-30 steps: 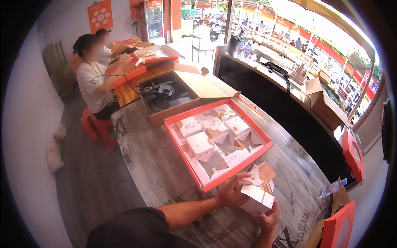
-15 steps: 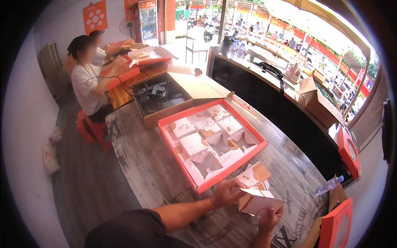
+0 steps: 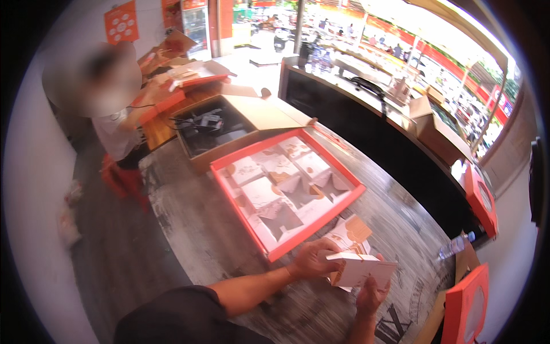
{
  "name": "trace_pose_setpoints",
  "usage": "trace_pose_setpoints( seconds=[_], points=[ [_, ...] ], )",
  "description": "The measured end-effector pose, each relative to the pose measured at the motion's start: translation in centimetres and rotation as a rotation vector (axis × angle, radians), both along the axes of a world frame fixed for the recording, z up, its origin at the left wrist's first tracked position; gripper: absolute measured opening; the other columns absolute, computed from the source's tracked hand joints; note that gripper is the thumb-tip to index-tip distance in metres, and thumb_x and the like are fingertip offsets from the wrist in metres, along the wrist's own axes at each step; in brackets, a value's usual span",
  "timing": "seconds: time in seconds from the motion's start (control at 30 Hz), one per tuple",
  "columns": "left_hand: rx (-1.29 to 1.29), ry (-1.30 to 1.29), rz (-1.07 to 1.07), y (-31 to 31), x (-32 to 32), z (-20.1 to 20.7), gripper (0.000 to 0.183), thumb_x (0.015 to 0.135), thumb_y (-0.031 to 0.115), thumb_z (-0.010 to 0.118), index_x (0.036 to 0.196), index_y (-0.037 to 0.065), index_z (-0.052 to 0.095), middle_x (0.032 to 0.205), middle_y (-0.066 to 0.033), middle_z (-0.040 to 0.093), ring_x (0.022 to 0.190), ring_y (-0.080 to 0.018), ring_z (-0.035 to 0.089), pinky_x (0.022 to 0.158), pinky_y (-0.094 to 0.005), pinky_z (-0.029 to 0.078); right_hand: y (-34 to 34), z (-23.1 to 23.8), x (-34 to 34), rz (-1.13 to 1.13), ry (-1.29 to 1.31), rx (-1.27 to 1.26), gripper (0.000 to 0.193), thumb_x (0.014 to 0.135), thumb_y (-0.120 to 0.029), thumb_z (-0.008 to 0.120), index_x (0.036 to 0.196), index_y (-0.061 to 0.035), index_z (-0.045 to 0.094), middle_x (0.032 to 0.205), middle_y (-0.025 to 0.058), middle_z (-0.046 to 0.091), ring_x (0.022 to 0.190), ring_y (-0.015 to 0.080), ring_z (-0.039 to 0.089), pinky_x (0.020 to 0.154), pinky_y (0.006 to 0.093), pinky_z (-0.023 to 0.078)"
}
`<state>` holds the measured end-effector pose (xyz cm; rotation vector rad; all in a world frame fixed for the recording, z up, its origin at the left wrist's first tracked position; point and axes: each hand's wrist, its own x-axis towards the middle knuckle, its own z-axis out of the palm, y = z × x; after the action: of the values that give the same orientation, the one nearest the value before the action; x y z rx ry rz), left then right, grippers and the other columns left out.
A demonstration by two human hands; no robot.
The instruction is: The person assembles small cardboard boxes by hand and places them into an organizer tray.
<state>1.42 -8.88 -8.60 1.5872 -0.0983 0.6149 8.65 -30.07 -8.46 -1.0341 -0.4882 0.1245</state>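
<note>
Between my hands is a small white cardboard box (image 3: 362,272) with gold print, held above the table. My left hand (image 3: 314,259) grips its left edge, thumb on top. My right hand (image 3: 375,295) holds it from below and the right, fingers against its face. Just behind it lies another white and gold printed carton piece (image 3: 350,232), partly hidden by the held box. Beyond my left hand stands a large shallow red tray box (image 3: 314,234) with several small white boxes in a grid; some of them are open at the top.
A brown carton (image 3: 243,137) with dark lining and a black cabled device sits behind the red tray. Right of me are a water bottle (image 3: 455,245) and a red window lid (image 3: 467,304). A co-worker (image 3: 117,135) works at a wooden table on the left.
The small box has turned in my hands, so its flat white face shows more and its top looks closed up. The whole view has shifted slightly.
</note>
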Motion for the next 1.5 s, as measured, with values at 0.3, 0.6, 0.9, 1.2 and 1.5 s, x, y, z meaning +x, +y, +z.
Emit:
trace_pose_setpoints(
  seconds=[0.3, 0.6, 0.9, 1.2, 1.5],
  points=[
    [0.08, -0.05, -0.123, 0.1, -0.1, 0.2, 0.054, 0.072, 0.026, 0.09, 0.114, 0.004, 0.063, 0.107, -0.0104, 0.068, 0.099, -0.0178, 0.065, 0.088, -0.0337, 0.053, -0.3, -1.3, 1.1, -0.18, 0.04, 0.077, 0.022, 0.092, -0.003, 0.065, 0.113, -0.0036, 0.06, 0.106, 0.0053, 0.066, 0.097, 0.0151, 0.063, 0.088, 0.0305, 0.049],
    [-0.264, 0.231, -0.7, -0.4, -1.6, 1.6, 0.073, 0.082, 0.036, 0.081, 0.136, 0.001, 0.047, 0.112, -0.0124, 0.065, 0.101, -0.0184, 0.063, 0.086, -0.0339, 0.053, 0.9, -0.3, 0.3, -0.318, 0.042, -0.019, 0.017, 0.095, -0.005, 0.063, 0.11, -0.0004, 0.059, 0.104, 0.0082, 0.067, 0.09, 0.0157, 0.064, 0.078, 0.0286, 0.053],
    [-0.303, 0.214, -0.809, -0.5, -0.6, -0.9, 0.104, 0.079, 0.072, 0.066, 0.147, 0.0, 0.034, 0.125, -0.0097, 0.059, 0.115, -0.018, 0.054, 0.101, -0.0329, 0.042, 0.4, -0.5, -0.6, -0.386, -0.294, -0.63, 0.022, 0.081, -0.005, 0.074, 0.1, 0.0, 0.065, 0.094, 0.0078, 0.066, 0.084, 0.0172, 0.064, 0.072, 0.0303, 0.05],
    [-0.423, 0.462, -0.771, 0.0, -0.9, -0.9, 0.04, 0.1, 0.022, 0.058, 0.133, -0.001, 0.052, 0.123, -0.0067, 0.061, 0.112, -0.0132, 0.056, 0.095, -0.0294, 0.047, 1.9, -0.9, -0.7, -0.236, -0.275, -0.273, 0.059, 0.081, -0.02, 0.077, 0.128, 0.0019, 0.05, 0.115, 0.0139, 0.06, 0.11, 0.0237, 0.058, 0.099, 0.0364, 0.043],
    [-0.748, 0.263, -0.657, 0.0, -0.6, -1.0, 0.039, 0.101, 0.018, 0.056, 0.135, 0.002, 0.05, 0.127, -0.0058, 0.06, 0.116, -0.0141, 0.057, 0.097, -0.031, 0.048, -1.6, -3.1, 0.6, 0.129, -0.008, -0.412, 0.047, 0.088, -0.009, 0.067, 0.13, 0.0026, 0.049, 0.118, 0.0111, 0.062, 0.108, 0.0183, 0.059, 0.097, 0.0325, 0.046]
  ],
)
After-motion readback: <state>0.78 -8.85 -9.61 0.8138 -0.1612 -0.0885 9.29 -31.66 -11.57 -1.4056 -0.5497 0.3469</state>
